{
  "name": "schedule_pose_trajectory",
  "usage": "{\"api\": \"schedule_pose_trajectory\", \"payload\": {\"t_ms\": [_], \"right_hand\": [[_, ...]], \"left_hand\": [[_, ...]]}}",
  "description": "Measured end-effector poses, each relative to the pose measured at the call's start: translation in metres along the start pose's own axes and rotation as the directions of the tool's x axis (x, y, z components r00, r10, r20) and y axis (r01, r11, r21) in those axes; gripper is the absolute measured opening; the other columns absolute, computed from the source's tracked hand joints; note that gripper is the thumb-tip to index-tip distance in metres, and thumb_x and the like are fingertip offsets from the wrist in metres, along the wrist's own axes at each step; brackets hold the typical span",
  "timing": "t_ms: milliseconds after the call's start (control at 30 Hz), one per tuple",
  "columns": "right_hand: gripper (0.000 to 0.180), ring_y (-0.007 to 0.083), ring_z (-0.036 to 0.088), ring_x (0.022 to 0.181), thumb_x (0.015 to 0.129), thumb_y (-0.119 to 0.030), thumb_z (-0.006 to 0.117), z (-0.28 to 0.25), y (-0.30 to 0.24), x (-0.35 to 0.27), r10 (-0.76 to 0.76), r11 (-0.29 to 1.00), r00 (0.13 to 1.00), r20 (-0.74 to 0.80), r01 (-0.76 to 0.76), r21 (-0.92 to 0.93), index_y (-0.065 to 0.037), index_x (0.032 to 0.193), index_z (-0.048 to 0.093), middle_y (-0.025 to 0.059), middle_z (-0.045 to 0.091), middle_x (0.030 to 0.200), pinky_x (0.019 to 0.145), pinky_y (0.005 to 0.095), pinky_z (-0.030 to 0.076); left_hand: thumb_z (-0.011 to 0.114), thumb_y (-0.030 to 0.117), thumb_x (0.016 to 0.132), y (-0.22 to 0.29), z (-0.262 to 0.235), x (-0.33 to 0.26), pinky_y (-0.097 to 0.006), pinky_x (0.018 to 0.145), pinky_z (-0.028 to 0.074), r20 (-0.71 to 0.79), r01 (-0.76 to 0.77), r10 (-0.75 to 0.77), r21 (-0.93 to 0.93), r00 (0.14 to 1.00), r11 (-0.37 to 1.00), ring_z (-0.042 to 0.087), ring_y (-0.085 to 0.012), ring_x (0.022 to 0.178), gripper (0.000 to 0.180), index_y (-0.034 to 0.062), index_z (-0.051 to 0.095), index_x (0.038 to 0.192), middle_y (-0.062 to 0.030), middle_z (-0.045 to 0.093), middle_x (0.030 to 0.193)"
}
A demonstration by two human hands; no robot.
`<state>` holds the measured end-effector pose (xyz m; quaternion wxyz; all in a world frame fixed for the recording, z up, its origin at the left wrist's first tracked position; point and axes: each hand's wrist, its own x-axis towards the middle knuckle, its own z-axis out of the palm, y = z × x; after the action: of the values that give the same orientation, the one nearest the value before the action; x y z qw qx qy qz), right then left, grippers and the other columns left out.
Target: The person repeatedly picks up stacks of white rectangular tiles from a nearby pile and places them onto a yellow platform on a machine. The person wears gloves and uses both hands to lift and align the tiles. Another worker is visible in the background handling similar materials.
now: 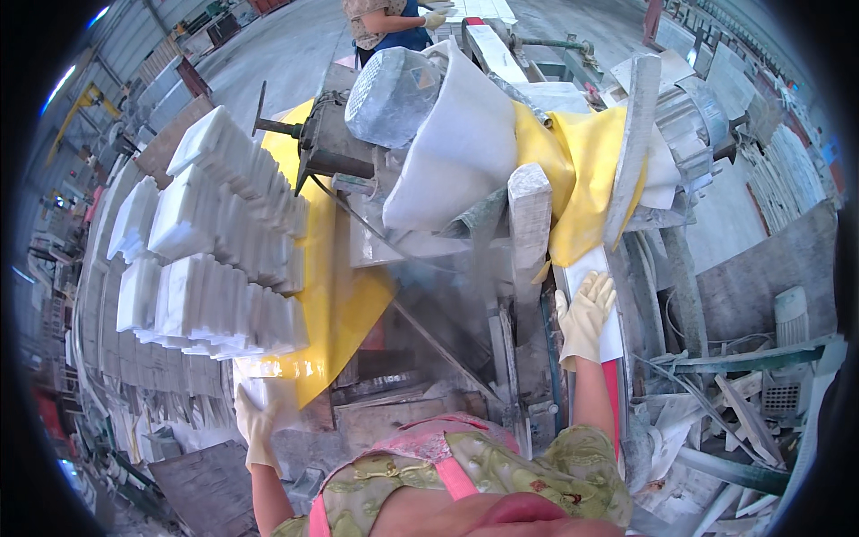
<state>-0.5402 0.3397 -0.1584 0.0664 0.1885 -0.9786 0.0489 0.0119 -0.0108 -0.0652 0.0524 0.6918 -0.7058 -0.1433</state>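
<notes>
My left hand [257,422], in a cream rubber glove, grips the near left edge of a white stone tile [276,394] below the stacked tiles. The far side of that tile meets a wet yellow sheet [313,358]. Out to the right, my gloved right hand [586,318] lies flat, fingers stretched, on a long white stone piece [610,336] on the machine's narrow bed. A yellow flap [582,215] hangs just beyond those fingertips. Several rows of white stone tiles [210,215] stand on edge at the left.
Ahead is a dusty machine with a motor [394,97], a white cover [461,143] and a second motor [693,130]. An upright stone slab [633,148] leans beside the yellow flap. Broken stone offcuts [752,421] lie at the right. A co-worker [394,22] stands beyond the machine.
</notes>
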Motion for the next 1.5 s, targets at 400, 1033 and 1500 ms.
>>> {"api": "schedule_pose_trajectory", "payload": {"t_ms": [400,1033,1500], "right_hand": [[0.091,0.0461,0.020,0.152,0.095,-0.052,0.057,-0.002,-0.004,-0.005,0.045,0.999,0.999,0.010,-0.045,-0.029,0.014,0.152,0.030,0.0350,0.027,0.160,0.127,0.0521,0.010],[0.090,0.0467,0.022,0.151,0.095,-0.049,0.059,-0.020,-0.004,-0.019,0.049,0.999,0.998,0.035,-0.050,0.020,0.013,0.152,0.030,0.0364,0.026,0.160,0.127,0.0506,0.012],[0.091,0.0458,0.021,0.152,0.093,-0.048,0.062,-0.020,0.003,-0.028,0.054,0.998,0.997,0.063,-0.056,0.036,0.013,0.152,0.030,0.0343,0.026,0.160,0.128,0.0497,0.012]], "left_hand": [[0.083,0.048,0.067,0.010,-0.003,-0.002,-0.043,0.115,0.040,0.008,0.041,-0.041,0.050,0.999,0.998,0.047,-0.0386,0.139,0.112,0.0012,0.033,0.156,-0.0247,0.046,0.151],[0.085,0.043,0.062,0.016,-0.006,-0.008,-0.044,0.114,0.041,-0.002,0.032,-0.032,0.015,0.999,0.999,0.047,-0.0385,0.138,0.112,-0.0001,0.037,0.153,-0.0245,0.048,0.148],[0.083,0.045,0.062,0.019,-0.008,-0.009,-0.046,0.111,0.043,-0.022,-0.004,0.004,0.036,1.000,0.999,0.053,-0.0404,0.133,0.109,-0.0031,0.041,0.150,-0.0275,0.056,0.140]]}}
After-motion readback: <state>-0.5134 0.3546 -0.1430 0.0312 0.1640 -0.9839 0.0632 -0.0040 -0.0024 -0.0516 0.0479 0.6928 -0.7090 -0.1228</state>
